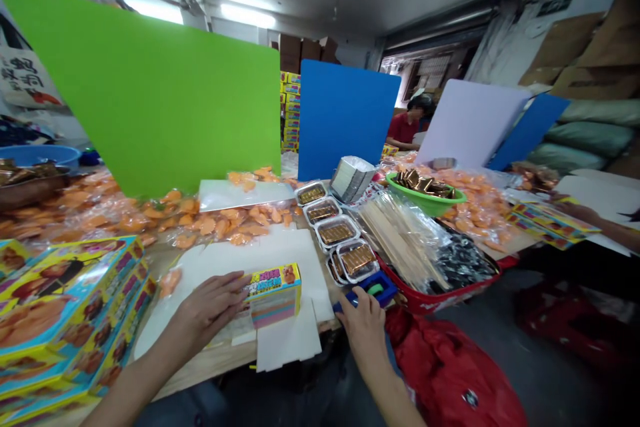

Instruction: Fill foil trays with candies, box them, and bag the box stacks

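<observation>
A small colourful printed box [275, 290] stands on white card sheets on the table in front of me. My left hand [215, 300] grips its left end, with the fingers laid over the top edge. To the right, at the table edge, sits a blue tape dispenser [384, 290] with a roll of green tape. My right hand [361, 320] is closed over the near left part of the dispenser, fingers bent and thumb out to the left; whether a strip of tape is between them I cannot tell. Loose white card [290, 340] juts past the table's front edge below the box.
Stacked printed boxes [75, 307] stand at left. Foil trays of brown packets [337, 233] line up behind the dispenser. A red tray [425, 300] holds wooden sticks and plastic packets. Wrapped orange pieces [235, 220] lie behind. A green panel [200, 107] and blue panel [345, 113] stand upright.
</observation>
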### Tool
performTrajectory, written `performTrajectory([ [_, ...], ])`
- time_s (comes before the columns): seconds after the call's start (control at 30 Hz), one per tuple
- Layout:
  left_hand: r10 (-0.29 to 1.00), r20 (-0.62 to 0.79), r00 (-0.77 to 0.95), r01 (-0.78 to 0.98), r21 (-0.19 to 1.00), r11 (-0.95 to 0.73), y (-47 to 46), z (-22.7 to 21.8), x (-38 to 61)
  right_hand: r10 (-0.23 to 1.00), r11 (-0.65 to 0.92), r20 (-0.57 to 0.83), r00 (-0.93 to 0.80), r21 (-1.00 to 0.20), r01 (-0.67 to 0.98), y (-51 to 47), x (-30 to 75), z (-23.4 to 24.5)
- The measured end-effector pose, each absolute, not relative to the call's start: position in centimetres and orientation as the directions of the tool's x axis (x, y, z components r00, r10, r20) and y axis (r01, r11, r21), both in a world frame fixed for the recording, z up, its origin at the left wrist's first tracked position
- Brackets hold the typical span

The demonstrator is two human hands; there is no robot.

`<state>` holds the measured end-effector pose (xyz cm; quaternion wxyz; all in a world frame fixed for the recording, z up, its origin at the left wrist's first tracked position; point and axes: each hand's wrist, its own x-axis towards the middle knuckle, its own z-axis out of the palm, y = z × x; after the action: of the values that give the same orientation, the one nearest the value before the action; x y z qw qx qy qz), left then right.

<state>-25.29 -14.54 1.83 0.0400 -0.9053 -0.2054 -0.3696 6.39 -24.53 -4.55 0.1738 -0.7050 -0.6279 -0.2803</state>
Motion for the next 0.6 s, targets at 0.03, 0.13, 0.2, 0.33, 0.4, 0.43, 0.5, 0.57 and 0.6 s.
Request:
performTrajectory([
  [0.03,0.346,0.679,0.647,0.403,0.08,-0.911,-14.6,1.8,-25.3,0.78,-0.144,0.623,0.053,0.097,0.985,-24.9,6.8,-4.9],
  [0.13,0.362,0.67,0.648,0.398,0.107,-0.911,-14.6,1.7,-25.4,0.739,-0.12,0.672,0.055,0.051,0.991,-26.7,8.2,-6.1],
  [0.2,0.374,0.666,0.645,0.394,0.13,-0.91,-14.5,1.5,-25.6,0.696,-0.097,0.711,0.1,-0.045,0.994,-28.0,8.9,-6.8],
  [0.33,0.399,0.657,0.64,0.401,0.158,-0.902,-14.3,1.0,-25.7,0.539,-0.115,0.699,0.469,-0.49,0.864,-29.3,8.2,-8.5],
  [0.4,0.404,0.655,0.638,0.409,0.157,-0.899,-14.3,1.1,-25.7,0.491,-0.093,0.548,0.677,-0.74,0.667,-29.1,7.1,-9.3],
  [0.43,0.399,0.657,0.64,0.41,0.148,-0.9,-14.3,1.2,-25.6,0.505,-0.07,0.445,0.74,-0.833,0.549,-28.8,6.6,-9.6],
  [0.5,0.373,0.662,0.651,0.406,0.112,-0.907,-14.3,1.6,-25.5,0.562,-0.031,0.274,0.78,-0.936,0.351,-27.8,5.6,-9.8],
  [0.57,0.345,0.667,0.66,0.405,0.07,-0.912,-14.5,2.0,-25.4,0.539,-0.02,0.237,0.808,-0.956,0.294,-26.8,5.0,-9.7],
  [0.6,0.338,0.668,0.663,0.41,0.054,-0.91,-14.6,2.3,-25.4,0.497,-0.025,0.258,0.828,-0.95,0.311,-26.3,4.8,-9.5],
])
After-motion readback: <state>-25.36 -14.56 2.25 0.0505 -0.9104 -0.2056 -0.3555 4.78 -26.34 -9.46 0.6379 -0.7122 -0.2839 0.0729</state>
